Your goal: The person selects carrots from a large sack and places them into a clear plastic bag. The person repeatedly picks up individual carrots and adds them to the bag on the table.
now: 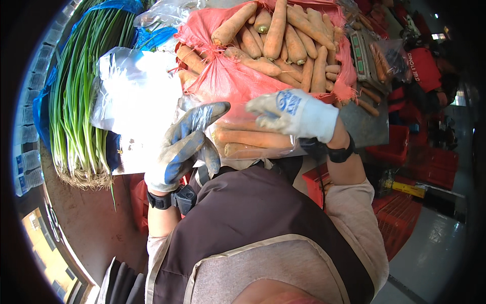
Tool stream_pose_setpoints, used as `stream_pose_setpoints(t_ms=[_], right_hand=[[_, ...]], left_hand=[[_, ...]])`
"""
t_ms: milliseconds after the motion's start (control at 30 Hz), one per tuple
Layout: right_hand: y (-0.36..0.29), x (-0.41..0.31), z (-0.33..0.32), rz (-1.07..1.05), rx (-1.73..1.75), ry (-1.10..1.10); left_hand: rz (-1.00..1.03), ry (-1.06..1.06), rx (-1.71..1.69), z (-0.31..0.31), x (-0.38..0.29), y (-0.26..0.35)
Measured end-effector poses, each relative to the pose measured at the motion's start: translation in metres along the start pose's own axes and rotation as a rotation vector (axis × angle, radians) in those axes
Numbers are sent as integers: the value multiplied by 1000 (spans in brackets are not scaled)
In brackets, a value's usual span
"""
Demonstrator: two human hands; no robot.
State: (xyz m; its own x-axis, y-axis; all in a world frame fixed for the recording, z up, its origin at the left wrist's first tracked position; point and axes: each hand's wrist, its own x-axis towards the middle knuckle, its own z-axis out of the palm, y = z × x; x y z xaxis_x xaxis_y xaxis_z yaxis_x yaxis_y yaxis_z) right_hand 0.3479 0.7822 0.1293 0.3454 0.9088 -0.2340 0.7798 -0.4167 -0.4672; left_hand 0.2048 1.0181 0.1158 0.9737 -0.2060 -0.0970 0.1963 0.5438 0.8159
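Note:
My left hand, in a grey and blue coated work glove, is at the left end of a clear plastic bag of carrots. Shiny clear film lies across its index finger, and the fingers are spread; whether they grip the film is hard to see. Over the bag's right part hovers my right hand, in a white glove with blue print, slightly blurred, its fingers bent and apart with nothing visible in them. Just beyond both hands, a pink mesh sack lies torn wide, heaped with loose carrots.
Left of the sack lie clear plastic bags, bright with glare, and a bundle of green onions with roots over the table edge. A weighing scale stands at right, near loose carrots. Red crates are on the floor.

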Motion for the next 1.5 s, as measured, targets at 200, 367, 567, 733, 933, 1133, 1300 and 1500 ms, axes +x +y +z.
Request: stream_pose_setpoints(t_ms=[200,367,567,733,933,1133,1300,1500], right_hand=[[14,-36,11,217,252,-196],[8,-68,46,514,-163,-612],[-18,-110,10,570,-349,-400],[-62,-139,-32,477,-222,-136],[-57,-121,-23,311,-197,-97],[-47,-117,-31,321,-244,-301],[-35,-85,-26,397,-7,-598],[22,-74,-86,347,528,-172]], left_hand=[[-38,-33,-105,-14,-8,-7],[-124,47,38,-15,-15,-9],[47,-38,-148,-2,-4,-4],[209,-25,-92,7,-20,14],[0,37,2,2,-21,19],[-10,-93,-161,-9,-9,23],[-102,-167,-149,-16,6,7],[-130,-180,-109,-25,5,6]])
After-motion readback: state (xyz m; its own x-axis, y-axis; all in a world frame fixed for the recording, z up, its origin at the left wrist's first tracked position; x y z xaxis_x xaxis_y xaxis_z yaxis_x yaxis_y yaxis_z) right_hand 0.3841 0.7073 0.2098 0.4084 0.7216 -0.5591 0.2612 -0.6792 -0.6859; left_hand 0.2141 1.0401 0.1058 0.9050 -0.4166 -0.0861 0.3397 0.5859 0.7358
